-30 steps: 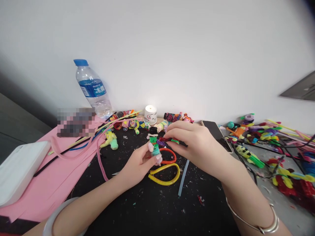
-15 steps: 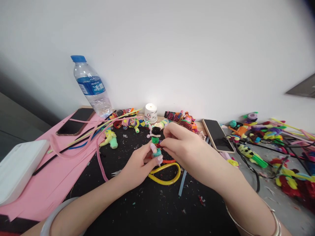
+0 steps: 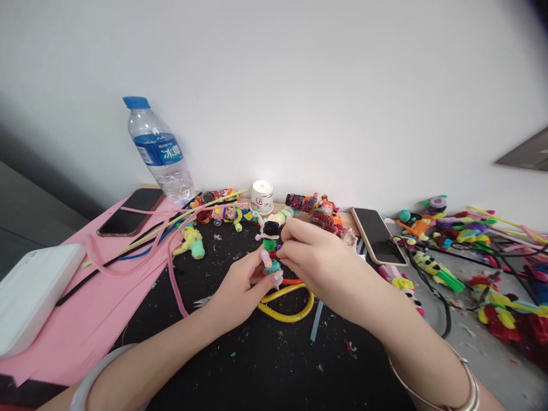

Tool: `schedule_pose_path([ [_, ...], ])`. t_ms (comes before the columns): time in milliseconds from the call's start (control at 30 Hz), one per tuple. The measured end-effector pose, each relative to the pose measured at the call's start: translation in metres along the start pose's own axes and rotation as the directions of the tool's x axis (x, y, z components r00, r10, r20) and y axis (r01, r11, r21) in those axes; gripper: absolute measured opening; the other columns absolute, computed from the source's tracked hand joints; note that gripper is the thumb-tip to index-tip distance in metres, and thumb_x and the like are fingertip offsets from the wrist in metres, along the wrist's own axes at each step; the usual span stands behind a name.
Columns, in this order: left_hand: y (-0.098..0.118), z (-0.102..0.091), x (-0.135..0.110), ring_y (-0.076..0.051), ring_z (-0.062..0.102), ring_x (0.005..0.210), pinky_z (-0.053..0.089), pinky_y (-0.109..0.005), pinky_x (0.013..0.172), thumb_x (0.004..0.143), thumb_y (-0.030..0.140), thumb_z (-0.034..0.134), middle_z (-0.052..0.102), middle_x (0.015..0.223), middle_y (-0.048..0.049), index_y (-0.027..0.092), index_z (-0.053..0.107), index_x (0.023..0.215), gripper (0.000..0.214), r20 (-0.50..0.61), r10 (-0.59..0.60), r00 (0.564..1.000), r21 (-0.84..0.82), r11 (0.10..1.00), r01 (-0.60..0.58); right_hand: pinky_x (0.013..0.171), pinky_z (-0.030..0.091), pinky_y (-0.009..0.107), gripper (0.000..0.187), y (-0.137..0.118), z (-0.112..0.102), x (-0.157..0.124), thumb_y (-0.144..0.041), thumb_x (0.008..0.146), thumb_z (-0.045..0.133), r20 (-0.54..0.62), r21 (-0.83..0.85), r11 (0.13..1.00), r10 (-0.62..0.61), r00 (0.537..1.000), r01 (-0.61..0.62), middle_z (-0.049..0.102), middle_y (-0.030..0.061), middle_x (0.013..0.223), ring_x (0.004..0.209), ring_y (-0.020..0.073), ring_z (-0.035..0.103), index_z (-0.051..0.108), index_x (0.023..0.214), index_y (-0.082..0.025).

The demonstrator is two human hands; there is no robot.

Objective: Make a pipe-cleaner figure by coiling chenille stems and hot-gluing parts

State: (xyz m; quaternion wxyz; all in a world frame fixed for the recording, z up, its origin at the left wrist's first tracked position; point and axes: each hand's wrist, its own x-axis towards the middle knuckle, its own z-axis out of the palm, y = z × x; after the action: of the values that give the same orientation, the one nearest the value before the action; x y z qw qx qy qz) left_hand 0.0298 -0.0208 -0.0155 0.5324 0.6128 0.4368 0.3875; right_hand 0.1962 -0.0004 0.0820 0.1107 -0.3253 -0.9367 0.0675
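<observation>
Upright between both hands is a small fuzzy pipe-cleaner figure [image 3: 270, 244], black on top, green in the middle and teal lower down, with lilac pieces on its side. My left hand [image 3: 244, 291] is closed round its lower part, thumb and fingertips pressing from the left and front. My right hand [image 3: 312, 251] is pinched at the figure's right edge; a tiny purple bit shows by the fingertips, but what they grip is hidden. Beneath the hands lie a yellow tube loop [image 3: 295, 317] and a pair of scissors [image 3: 202, 301], partly covered by my left forearm.
A water bottle [image 3: 156, 151] leans against the wall beside a dark phone [image 3: 132, 211] on pink sheets [image 3: 107, 302]. A white box [image 3: 38, 291] stands left. Behind are a paper cup [image 3: 262, 197] and several fuzzy figures. A second phone [image 3: 379, 237] lies right, near more figures [image 3: 436, 271].
My right hand and forearm have shifted slightly left, showing more of a pink and yellow figure behind the forearm. My left hand stays on the pipe-cleaner figure.
</observation>
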Motion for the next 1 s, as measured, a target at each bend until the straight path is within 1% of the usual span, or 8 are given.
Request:
schedule_pose_path([
  [200,0.001,0.0,0.0,-0.015,0.056,0.075,0.05,-0.026,0.067,0.084,0.034,0.056,0.058,0.082,-0.0007,0.018,0.054,0.093,0.019,-0.017,0.008,1.0,0.005,1.0,-0.008,0.053,0.037,0.022,0.023,-0.001,0.001,0.001,-0.003,0.087,0.041,-0.018,-0.002,0.999,-0.043,0.999,0.043,0.047,0.0058,0.085,0.066,0.0122,0.041,0.054,0.072,-0.014],
  [400,0.004,0.0,0.0,-0.014,0.057,0.076,0.05,-0.026,0.07,0.085,0.03,0.056,0.059,0.084,-0.0006,0.017,0.052,0.087,0.014,-0.01,0.024,1.0,-0.041,0.999,-0.025,0.058,0.039,0.023,0.022,0.0,0.003,0.002,-0.005,0.089,0.041,-0.028,-0.022,0.998,-0.051,0.998,0.05,0.05,0.0063,0.087,0.07,0.0132,0.044,0.056,0.076,-0.014],
  [633,0.004,0.0,0.002,-0.014,0.056,0.073,0.05,-0.029,0.07,0.084,0.03,0.056,0.058,0.08,-0.0006,0.017,0.053,0.092,0.016,-0.006,-0.004,1.0,-0.077,0.997,0.004,0.064,0.041,0.026,0.024,0.005,0.007,0.004,-0.011,0.092,0.042,-0.067,-0.028,0.996,-0.086,0.994,0.084,0.054,0.0073,0.09,0.076,0.0149,0.048,0.062,0.079,-0.013],
  [767,0.01,-0.001,0.002,-0.014,0.057,0.068,0.051,-0.029,0.067,0.082,0.033,0.058,0.057,0.073,0.0003,0.017,0.051,0.086,0.018,0.024,-0.057,0.998,-0.162,0.985,0.061,0.07,0.045,0.028,0.018,0.009,0.006,0.003,-0.013,0.089,0.049,-0.125,0.094,0.995,-0.005,0.992,0.017,0.055,0.0067,0.093,0.08,0.0155,0.053,0.067,0.089,-0.015],
  [867,0.013,-0.002,0.002,-0.013,0.057,0.067,0.05,-0.027,0.065,0.082,0.033,0.058,0.057,0.071,0.001,0.017,0.051,0.087,0.019,0.056,-0.072,0.996,-0.214,0.973,0.082,0.075,0.046,0.028,0.017,0.014,0.001,0.001,-0.014,0.087,0.054,-0.141,0.195,0.981,0.043,0.989,-0.015,0.055,0.0059,0.096,0.085,0.0154,0.056,0.068,0.095,-0.017],
  [1000,0.013,-0.003,0.001,-0.011,0.055,0.066,0.049,-0.025,0.066,0.083,0.031,0.057,0.056,0.071,0.0018,0.016,0.05,0.087,0.017,0.095,-0.079,0.992,-0.255,0.962,0.101,0.076,0.046,0.028,0.019,0.02,-0.007,-0.001,-0.011,0.087,0.054,-0.203,0.199,0.979,0.081,0.976,-0.04,0.057,0.0052,0.095,0.087,0.0152,0.057,0.069,0.095,-0.019],
])
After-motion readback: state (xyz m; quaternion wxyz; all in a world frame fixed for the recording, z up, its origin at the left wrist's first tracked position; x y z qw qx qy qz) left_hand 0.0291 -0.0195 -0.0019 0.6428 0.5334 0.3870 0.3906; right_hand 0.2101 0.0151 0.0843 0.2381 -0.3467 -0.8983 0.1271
